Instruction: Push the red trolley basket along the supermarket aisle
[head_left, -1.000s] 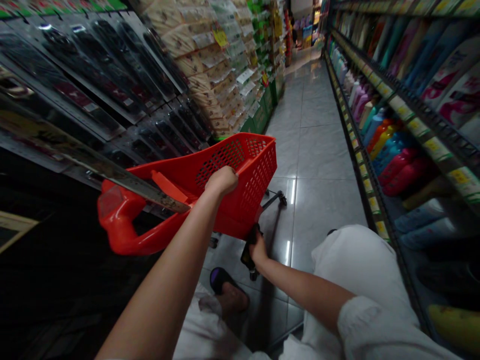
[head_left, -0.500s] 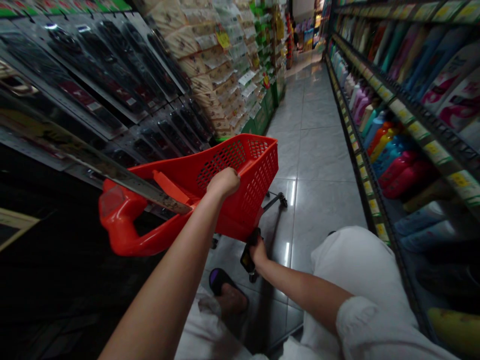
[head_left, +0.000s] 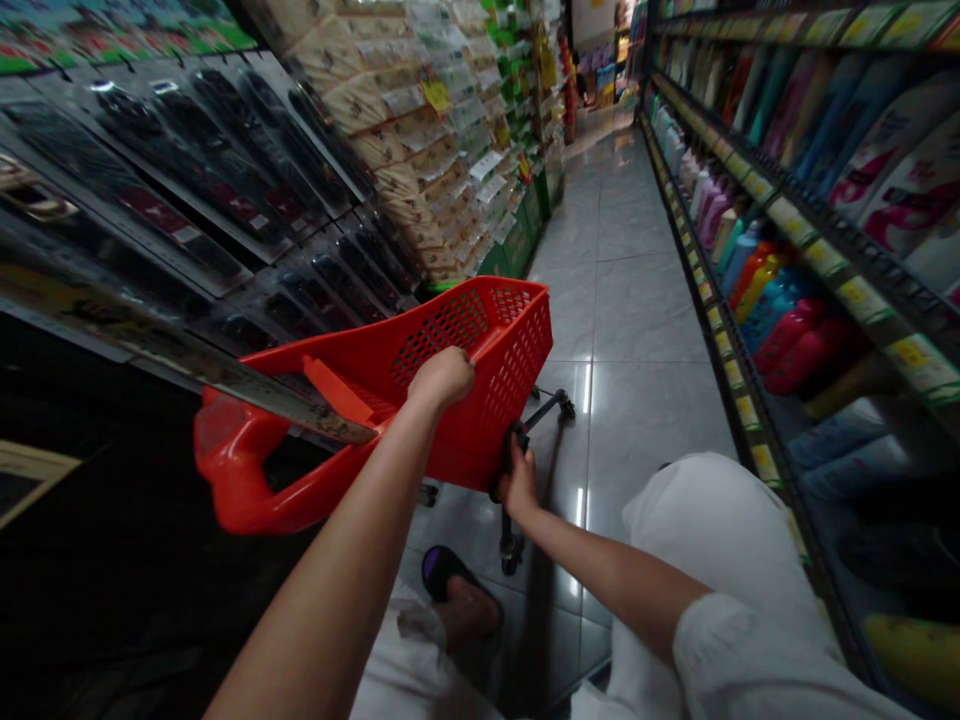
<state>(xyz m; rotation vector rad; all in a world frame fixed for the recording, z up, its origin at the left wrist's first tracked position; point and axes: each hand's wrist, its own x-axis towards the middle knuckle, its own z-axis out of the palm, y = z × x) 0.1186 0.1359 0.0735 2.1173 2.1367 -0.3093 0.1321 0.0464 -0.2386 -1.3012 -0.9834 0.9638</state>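
Observation:
A red plastic shopping cart [head_left: 480, 440] with perforated sides stands in the aisle, its curved handle [head_left: 247, 500] toward the left. My left hand [head_left: 444, 377] is closed around the rim of its near side. Low at the cart's near side, my right hand [head_left: 520, 485] grips a small black object [head_left: 517, 440] that is up against the basket wall. Fingers and shadow hide most of this object, so its kind cannot be made out. Below the basket, the dark wheeled frame [head_left: 546, 410] rests on the floor.
A metal shelf edge [head_left: 300, 400] juts over the cart's handle end. Packaged goods hang on the left rack [head_left: 247, 150], with stacked packs [head_left: 420, 150] beyond. Bottles [head_left: 765, 280] fill the right shelves. My slippered foot [head_left: 454, 585] is on the tiled floor [head_left: 637, 310].
My right hand has raised and turned the black object, now closer against the cart's side. My left hand keeps its hold on the rim. The view has shifted slightly.

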